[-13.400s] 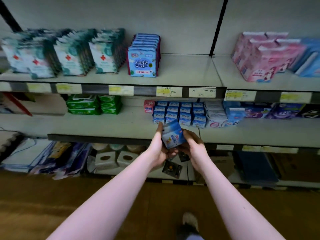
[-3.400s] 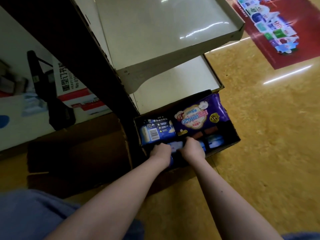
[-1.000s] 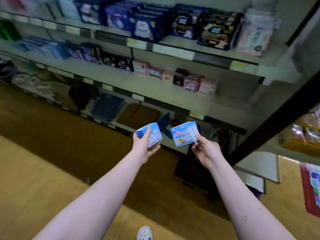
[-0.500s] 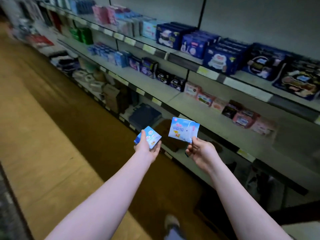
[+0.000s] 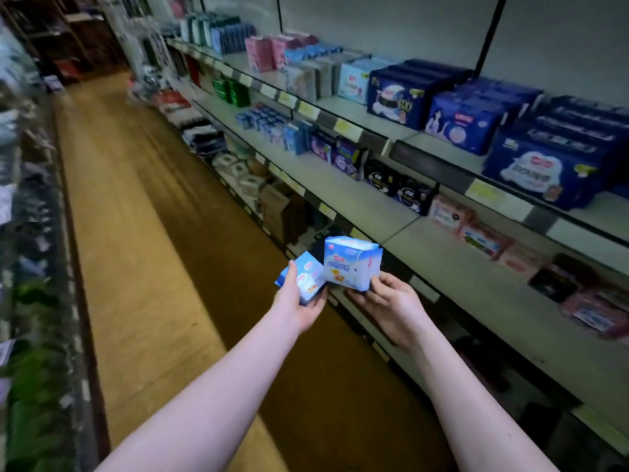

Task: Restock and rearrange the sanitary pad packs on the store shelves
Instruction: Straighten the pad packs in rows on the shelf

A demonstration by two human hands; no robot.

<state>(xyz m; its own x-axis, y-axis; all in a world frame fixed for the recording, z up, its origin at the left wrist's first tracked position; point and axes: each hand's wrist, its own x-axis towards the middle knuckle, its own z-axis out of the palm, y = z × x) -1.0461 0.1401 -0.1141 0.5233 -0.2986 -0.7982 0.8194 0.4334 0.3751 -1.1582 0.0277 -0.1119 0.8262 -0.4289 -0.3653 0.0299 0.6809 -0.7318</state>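
Note:
My left hand (image 5: 299, 303) grips a small light-blue pad pack (image 5: 304, 277), thumb over its near face. My right hand (image 5: 391, 306) holds a second, slightly larger light-blue pack (image 5: 350, 262) upright by its lower edge. Both packs touch side by side in front of me, over the aisle floor and just left of the middle shelf (image 5: 442, 264). A stack of matching small blue packs (image 5: 263, 120) sits farther along that shelf.
Dark blue large packs (image 5: 466, 120) fill the upper shelf on the right, with pink packs (image 5: 265, 56) farther down. Black and pink packs (image 5: 483, 236) line the middle shelf. The wooden aisle floor (image 5: 136, 233) runs ahead, with another blurred rack (image 5: 23, 233) on the left.
My view has swung left along the aisle. Both hands have come closer together, so the two packs now touch.

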